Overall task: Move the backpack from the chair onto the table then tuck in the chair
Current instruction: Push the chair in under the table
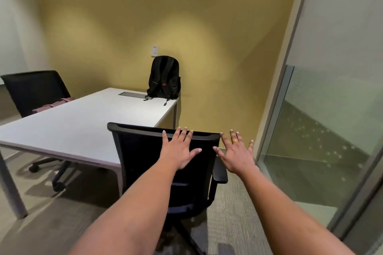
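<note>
- The backpack (164,77) stands upright at the far corner of the table (87,122), against the yellow wall (124,27), so the first part looks done.
- The chair (165,163) sits at the table's near end, its seat not clearly under the top.
- The left hand (179,149) lies flat, fingers spread, on the backrest; the right hand (236,152) hovers spread wide just beside the right edge, holding nothing.
- The chair probably rolls easily; the mesh back likely gives, so grip the stiff top rail.
</note>
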`<move>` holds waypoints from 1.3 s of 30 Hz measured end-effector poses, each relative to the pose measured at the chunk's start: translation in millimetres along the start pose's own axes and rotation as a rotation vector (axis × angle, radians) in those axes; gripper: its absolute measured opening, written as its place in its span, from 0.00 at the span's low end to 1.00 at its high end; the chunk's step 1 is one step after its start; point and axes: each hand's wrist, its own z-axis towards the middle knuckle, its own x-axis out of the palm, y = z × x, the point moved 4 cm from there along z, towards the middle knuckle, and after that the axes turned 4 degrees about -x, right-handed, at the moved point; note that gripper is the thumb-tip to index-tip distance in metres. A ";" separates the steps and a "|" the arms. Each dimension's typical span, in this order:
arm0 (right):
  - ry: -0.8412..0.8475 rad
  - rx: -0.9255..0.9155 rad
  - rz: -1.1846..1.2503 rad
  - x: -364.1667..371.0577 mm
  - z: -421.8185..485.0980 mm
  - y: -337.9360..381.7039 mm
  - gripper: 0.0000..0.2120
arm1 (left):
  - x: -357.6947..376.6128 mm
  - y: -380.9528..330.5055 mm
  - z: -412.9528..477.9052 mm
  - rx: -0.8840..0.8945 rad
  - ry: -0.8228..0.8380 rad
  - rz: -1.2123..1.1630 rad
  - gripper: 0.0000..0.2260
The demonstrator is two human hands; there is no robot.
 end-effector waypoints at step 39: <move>0.032 0.030 0.224 63.2 140.0 140.6 0.31 | 31.9 161.3 105.1 -0.030 0.086 -0.178 0.33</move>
